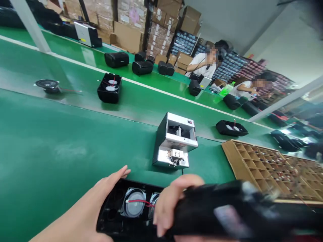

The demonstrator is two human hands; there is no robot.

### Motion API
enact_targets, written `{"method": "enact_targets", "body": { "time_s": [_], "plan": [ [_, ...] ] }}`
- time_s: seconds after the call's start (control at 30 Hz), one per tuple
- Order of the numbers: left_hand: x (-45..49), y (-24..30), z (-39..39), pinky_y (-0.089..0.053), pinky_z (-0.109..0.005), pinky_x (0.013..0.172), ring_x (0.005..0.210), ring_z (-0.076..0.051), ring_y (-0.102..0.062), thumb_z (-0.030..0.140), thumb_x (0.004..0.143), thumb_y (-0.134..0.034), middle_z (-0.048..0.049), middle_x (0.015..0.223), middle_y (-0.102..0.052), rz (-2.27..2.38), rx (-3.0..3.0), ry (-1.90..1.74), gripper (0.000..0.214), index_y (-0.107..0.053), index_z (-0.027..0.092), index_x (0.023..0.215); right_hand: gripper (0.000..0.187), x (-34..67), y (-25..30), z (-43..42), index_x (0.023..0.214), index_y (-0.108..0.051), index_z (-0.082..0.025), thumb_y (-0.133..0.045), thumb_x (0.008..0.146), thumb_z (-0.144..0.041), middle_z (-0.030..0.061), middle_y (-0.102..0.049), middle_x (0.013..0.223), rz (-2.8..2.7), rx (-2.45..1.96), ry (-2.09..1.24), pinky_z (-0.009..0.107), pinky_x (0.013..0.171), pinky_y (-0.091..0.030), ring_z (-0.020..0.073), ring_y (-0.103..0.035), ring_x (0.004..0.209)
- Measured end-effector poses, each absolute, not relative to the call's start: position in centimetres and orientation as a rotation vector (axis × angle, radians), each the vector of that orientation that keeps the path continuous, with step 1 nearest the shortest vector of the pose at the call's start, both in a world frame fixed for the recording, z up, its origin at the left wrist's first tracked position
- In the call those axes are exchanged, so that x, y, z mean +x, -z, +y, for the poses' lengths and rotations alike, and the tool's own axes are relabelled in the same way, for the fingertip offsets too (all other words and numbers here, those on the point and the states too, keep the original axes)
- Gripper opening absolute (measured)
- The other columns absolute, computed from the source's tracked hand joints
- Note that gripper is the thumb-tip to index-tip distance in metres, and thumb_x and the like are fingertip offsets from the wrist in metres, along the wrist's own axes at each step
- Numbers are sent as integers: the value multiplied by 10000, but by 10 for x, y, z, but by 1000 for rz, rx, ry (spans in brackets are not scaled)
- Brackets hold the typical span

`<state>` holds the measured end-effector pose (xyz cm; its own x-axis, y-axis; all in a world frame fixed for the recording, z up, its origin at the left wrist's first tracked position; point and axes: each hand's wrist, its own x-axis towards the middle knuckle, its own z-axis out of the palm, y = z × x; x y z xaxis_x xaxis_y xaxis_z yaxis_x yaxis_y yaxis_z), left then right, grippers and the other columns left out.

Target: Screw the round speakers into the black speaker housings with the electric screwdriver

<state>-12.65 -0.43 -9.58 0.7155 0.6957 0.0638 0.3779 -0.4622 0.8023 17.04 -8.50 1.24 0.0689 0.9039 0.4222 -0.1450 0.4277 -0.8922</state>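
My left hand (101, 198) grips the left edge of an open black speaker housing (111, 215), which has round speaker drivers (133, 206) and red wire inside. My right hand (171, 205) wraps around a blurred black speaker shell (222, 211) and holds it above the right end of the housing. That hand and shell hide part of the second driver (153, 201). The shell's inner side is hard to make out.
A metal screw feeder (174, 141) stands just beyond my hands on the green conveyor belt (50, 161). A cardboard divider tray (267, 168) lies to the right. Further along are open speaker housings (109, 88), a loose driver (47, 85), and co-workers (204, 60) at the far belt.
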Motion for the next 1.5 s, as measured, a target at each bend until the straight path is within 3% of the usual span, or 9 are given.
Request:
{"method": "enact_targets", "body": {
  "time_s": [0.07, 0.17, 0.3, 0.47, 0.63, 0.93, 1.1, 1.27, 1.5],
  "plan": [
    [-129, 103, -2, -542, -724, 1261, 1596, -528, -578, 972, 693, -884, -162, 1860, -440, 833, 2146, -479, 1483, -107, 480, 1857, 610, 181, -42, -77, 1361, -756, -335, -665, 1017, -830, -50, -763, 696, -1042, -756, -756, 319, 504, -634, 178, -687, 486],
    [-127, 108, 1, -537, -720, 1278, 1598, -529, -575, 841, 758, -942, -169, 1849, -457, 840, 2204, -457, 1413, -149, 439, 1856, 675, 202, -72, -56, 1119, -815, -253, -828, 853, -874, -31, -736, 643, -864, -784, -518, 309, 524, -582, 169, -629, 493],
    [-116, 104, -5, -616, -697, 1215, 1533, -507, -644, 940, 767, -852, -137, 1773, -565, 857, 2236, -540, 1293, -258, 465, 1813, 660, 222, -71, -19, 1099, -752, -249, -718, 928, -886, -51, -705, 644, -982, -822, -372, 296, 458, -503, 164, -607, 471],
    [-106, 101, -14, -580, -676, 1252, 1534, -470, -633, 1135, 753, -598, -84, 1751, -585, 952, 2116, -610, 1232, -341, 492, 1772, 606, 222, -51, -7, 1084, -732, -257, -753, 929, -843, -44, -705, 679, -1031, -817, -459, 305, 449, -464, 163, -606, 486],
    [-112, 103, -7, -601, -643, 1242, 1539, -463, -629, 1091, 704, -730, -84, 1775, -557, 873, 2175, -503, 1329, -262, 499, 1798, 691, 217, -52, -15, 1130, -764, -270, -790, 862, -907, -38, -725, 697, -1185, -838, -514, 334, 440, -478, 181, -617, 492],
    [-109, 92, -5, -592, -600, 1253, 1536, -446, -634, 1039, 718, -798, -82, 1768, -568, 853, 2204, -519, 1334, -247, 497, 1805, 717, 206, -54, -31, 1189, -791, -251, -690, 935, -915, -36, -686, 649, -1019, -856, -655, 287, 434, -480, 149, -585, 465],
    [-103, 90, -8, -547, -632, 1264, 1511, -451, -623, 1018, 739, -813, -124, 1734, -581, 797, 2169, -580, 1327, -282, 447, 1813, 614, 183, -82, -57, 1195, -843, -292, -494, 1108, -791, 13, -683, 638, -1047, -830, -753, 384, 521, -569, 204, -639, 519],
    [-97, 87, -8, -562, -600, 1210, 1410, -422, -665, 994, 748, -836, -128, 1685, -611, 751, 2133, -630, 1331, -261, 446, 1816, 690, 148, -71, -44, 1237, -849, -316, -677, 924, -906, 18, -753, 706, -1168, -720, -974, 383, 563, -595, 212, -694, 571],
    [-91, 74, -6, -560, -549, 1191, 1351, -380, -706, 921, 763, -900, -109, 1659, -650, 702, 2130, -659, 1323, -244, 437, 1805, 681, 121, -32, -22, 1152, -826, -263, -777, 881, -886, -20, -744, 671, -1071, -704, -1026, 325, 533, -563, 180, -637, 489]
  ]
}}
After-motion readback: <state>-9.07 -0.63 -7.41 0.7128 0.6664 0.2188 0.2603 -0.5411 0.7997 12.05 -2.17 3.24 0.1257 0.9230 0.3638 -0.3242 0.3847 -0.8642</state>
